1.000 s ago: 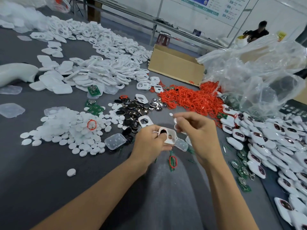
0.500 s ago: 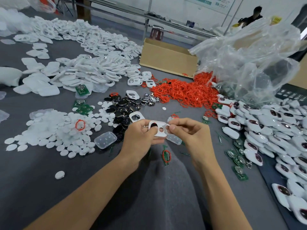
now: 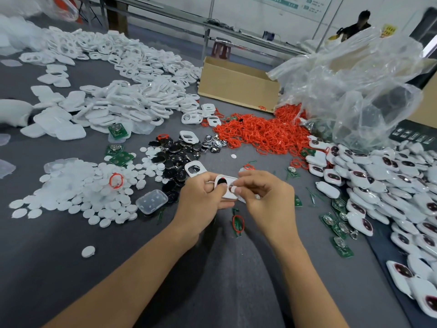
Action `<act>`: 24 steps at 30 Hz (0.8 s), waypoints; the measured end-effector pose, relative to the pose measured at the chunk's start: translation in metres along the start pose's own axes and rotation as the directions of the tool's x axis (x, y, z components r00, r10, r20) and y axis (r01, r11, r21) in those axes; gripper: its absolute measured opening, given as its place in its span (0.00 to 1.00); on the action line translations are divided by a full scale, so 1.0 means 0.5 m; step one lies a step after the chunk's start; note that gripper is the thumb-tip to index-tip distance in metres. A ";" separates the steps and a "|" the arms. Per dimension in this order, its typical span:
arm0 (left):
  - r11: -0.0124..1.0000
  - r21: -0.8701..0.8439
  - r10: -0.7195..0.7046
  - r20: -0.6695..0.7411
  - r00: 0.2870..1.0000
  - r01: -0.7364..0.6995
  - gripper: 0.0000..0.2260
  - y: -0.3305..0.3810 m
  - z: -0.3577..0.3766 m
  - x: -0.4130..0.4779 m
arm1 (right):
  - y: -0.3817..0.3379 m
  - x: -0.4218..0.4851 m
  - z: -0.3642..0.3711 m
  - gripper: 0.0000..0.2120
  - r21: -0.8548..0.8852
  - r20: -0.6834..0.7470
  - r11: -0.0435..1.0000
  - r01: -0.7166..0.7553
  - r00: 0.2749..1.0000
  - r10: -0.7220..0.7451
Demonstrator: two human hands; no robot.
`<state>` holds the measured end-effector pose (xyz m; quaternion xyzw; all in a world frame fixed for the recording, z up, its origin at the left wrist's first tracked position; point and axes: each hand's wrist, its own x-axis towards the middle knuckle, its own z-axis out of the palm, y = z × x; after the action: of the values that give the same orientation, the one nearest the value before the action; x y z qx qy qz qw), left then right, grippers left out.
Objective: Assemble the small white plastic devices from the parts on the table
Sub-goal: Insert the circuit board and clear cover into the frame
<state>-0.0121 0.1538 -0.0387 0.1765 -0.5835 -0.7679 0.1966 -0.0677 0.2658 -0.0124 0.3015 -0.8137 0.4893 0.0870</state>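
A red ring (image 3: 237,222) lies nearest on the grey table (image 3: 71,268). Just past it the hands meet. The left hand (image 3: 203,197) grips a white plastic frame (image 3: 228,192), fingers curled round its end. The right hand (image 3: 264,192) pinches a small white disc (image 3: 233,189) against the frame, thumb and forefinger together. Beyond lie black discs (image 3: 175,157), then a heap of red rings (image 3: 260,133) and a cardboard box (image 3: 236,86).

The grey table (image 3: 59,268) fills the foreground; behind it a metal bench (image 3: 236,31) runs along a white wall (image 3: 248,10); a red stool (image 3: 222,49) stands by it. A dark-clothed person (image 3: 357,26) is far back.
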 end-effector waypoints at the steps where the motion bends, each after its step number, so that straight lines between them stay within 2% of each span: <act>1: 1.000 0.008 0.005 0.002 1.000 -0.005 0.07 0.000 0.000 -0.001 | -0.001 -0.002 0.002 0.10 -0.080 -0.007 0.995 0.060 0.998 -0.060; 4: 1.000 0.006 0.007 0.012 1.000 -0.007 0.07 0.000 0.000 -0.003 | -0.001 -0.007 0.010 0.10 -0.245 -0.012 0.948 0.202 0.977 -0.212; 6: 1.000 0.008 0.003 0.014 1.000 -0.004 0.07 0.001 0.000 -0.003 | -0.001 -0.007 0.014 0.10 -0.286 0.001 0.929 0.236 0.969 -0.246; 14: 1.000 0.002 -0.009 0.010 1.000 0.009 0.07 0.003 0.002 -0.002 | 0.001 -0.008 0.026 0.10 -0.306 -0.026 0.920 0.245 0.964 -0.265; 19: 0.999 -0.031 -0.020 -0.013 1.000 0.020 0.08 0.003 -0.001 -0.001 | 0.004 -0.012 0.024 0.05 -0.434 -0.045 0.859 0.271 0.946 -0.321; 24: 0.998 -0.050 -0.029 -0.019 0.999 0.028 0.07 0.003 -0.003 0.002 | 0.006 -0.012 0.025 0.05 -0.397 -0.051 0.886 0.239 0.958 -0.281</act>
<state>-0.0121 0.1516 -0.0375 0.1875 -0.5595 -0.7832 0.1959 -0.0628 0.2585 -0.0237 0.3580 -0.8406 0.3183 0.2528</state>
